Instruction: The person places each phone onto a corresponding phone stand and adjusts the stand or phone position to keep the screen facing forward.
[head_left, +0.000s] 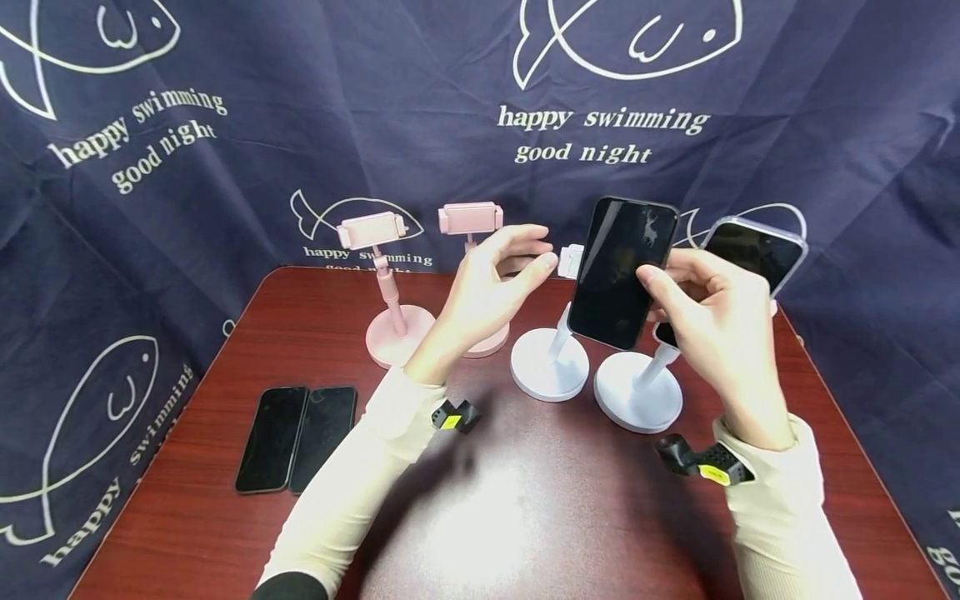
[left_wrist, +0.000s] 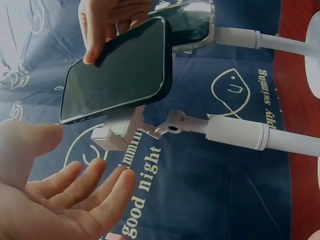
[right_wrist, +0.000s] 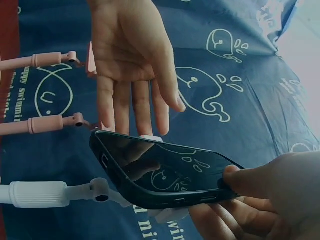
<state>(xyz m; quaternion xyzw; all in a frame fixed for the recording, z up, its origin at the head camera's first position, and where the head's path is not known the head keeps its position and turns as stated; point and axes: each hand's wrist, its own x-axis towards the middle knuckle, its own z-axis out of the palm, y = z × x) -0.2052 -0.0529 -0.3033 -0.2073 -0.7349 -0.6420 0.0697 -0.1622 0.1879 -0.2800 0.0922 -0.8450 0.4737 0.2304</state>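
My right hand [head_left: 716, 312] pinches a dark-cased smartphone [head_left: 622, 271] by its right edge, thumb on the screen side and fingers behind. The phone is tilted in front of a white phone stand [head_left: 551, 364], hiding much of that stand's clamp [left_wrist: 112, 135]. To the left of the phone, my left hand [head_left: 498, 275] is raised with nothing in it. Its fingers [left_wrist: 107, 200] are relaxed and apart from the phone, close by the clamp. Behind my right hand, a second smartphone in a clear-edged case [head_left: 757, 250] sits on another white stand [head_left: 637, 392].
Two pink phone stands [head_left: 401, 333] [head_left: 471, 218] with bare clamps stand at the back left. Two dark smartphones [head_left: 273, 437] [head_left: 324, 433] lie side by side on the red-brown table [head_left: 217, 400]. A blue printed curtain [head_left: 420, 100] hangs right behind the table.
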